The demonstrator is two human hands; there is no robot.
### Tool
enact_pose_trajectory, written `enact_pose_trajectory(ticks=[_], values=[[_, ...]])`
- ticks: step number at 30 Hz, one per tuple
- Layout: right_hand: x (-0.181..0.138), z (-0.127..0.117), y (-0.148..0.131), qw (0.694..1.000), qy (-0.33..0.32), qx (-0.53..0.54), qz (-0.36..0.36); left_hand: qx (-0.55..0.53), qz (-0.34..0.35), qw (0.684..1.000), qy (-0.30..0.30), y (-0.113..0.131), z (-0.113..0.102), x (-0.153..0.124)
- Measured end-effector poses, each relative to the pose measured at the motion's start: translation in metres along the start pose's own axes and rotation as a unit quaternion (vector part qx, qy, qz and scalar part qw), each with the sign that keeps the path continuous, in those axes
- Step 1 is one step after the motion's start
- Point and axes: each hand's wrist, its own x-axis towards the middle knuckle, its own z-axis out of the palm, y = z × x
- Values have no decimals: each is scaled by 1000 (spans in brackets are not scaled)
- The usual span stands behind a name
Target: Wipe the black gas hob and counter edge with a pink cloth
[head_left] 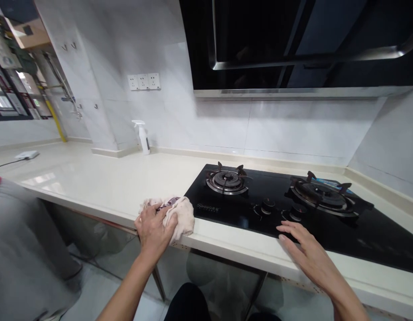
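Observation:
My left hand (155, 228) presses a crumpled pale cloth (182, 214) with a dark printed patch onto the counter's front edge. Its fingers curl over the cloth, just left of the black gas stove (236, 218). Over the stove's front edge, my right hand (303, 247) has its fingers stretched out and holds nothing. Close to those fingertips are the two control knobs (268, 205). Whether the right fingertips touch the glass, I cannot tell.
The white counter (92, 178) runs left, with a white spray bottle (144, 138) against the wall. A black range hood (293, 44) overhangs the stove. Burner grates (227, 179) stick up from it. Another person's grey clothing (22, 249) shows at lower left.

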Motion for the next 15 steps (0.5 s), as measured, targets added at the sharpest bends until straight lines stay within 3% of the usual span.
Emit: enact_pose_trajectory(ticks=[7,11,15], values=[[2,-1,0,1000,5,0,6,-20,9,999,37,35,26,-31],[3,-1,2,1000,1,5,-3,-95,89,985,114,77,47,-57],[5,-1,5,1000,0,14,6,-170,169,962,127,121,64,-82]])
